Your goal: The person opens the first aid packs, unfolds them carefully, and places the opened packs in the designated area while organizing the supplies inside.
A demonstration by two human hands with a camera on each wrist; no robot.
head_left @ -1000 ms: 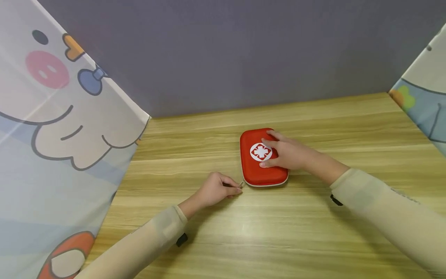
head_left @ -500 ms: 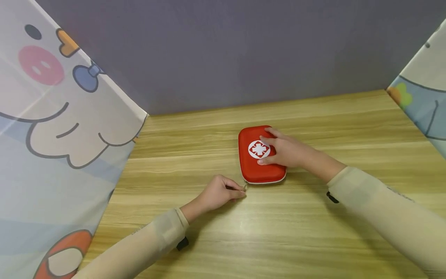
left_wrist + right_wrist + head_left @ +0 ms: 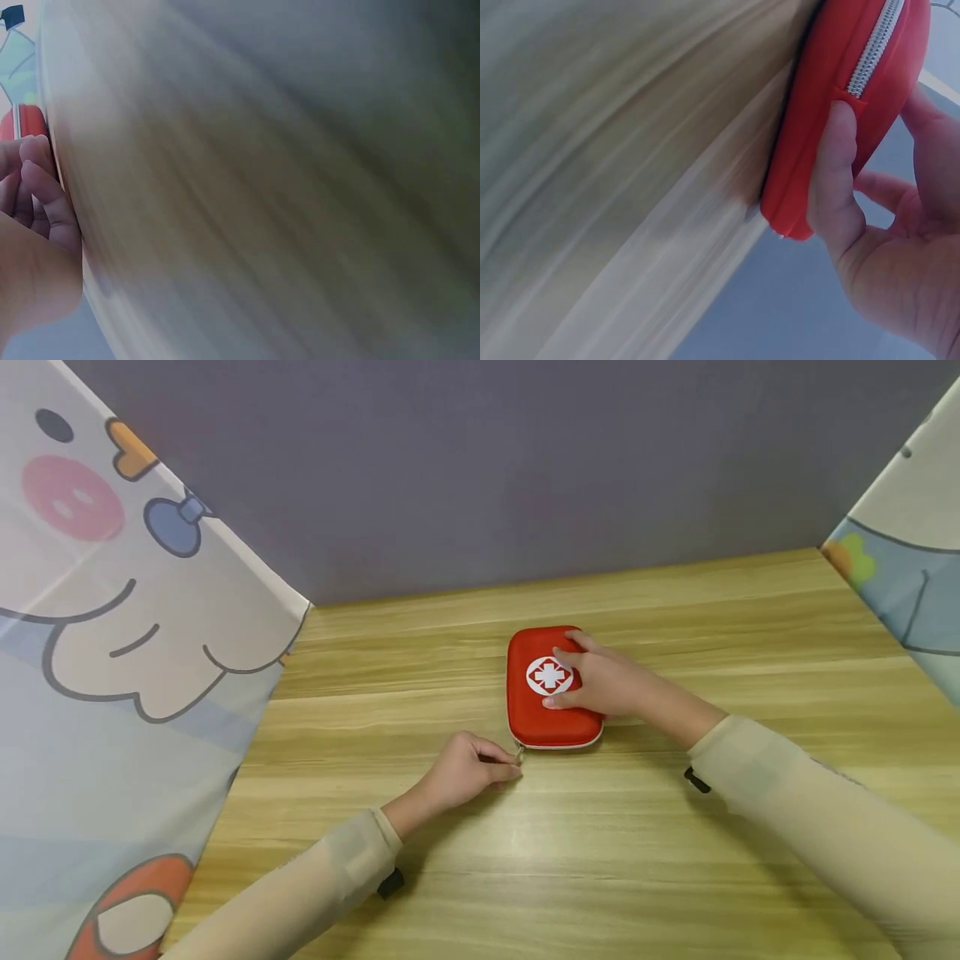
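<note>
Just right of centre, the right hand (image 3: 602,681) grips a red case (image 3: 551,725); below centre, the left hand (image 3: 463,769) pinches its zipper pull (image 3: 520,754).

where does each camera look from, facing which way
Head: worn on the head, facing forward and down at the red case and wood-grain table; left hand, right hand and sleeves show.
Left wrist: worn there, facing along the table; left hand and case edge show.
Right wrist: worn there, facing the case's zipper; right hand shows.
Both wrist views share case and table.
</note>
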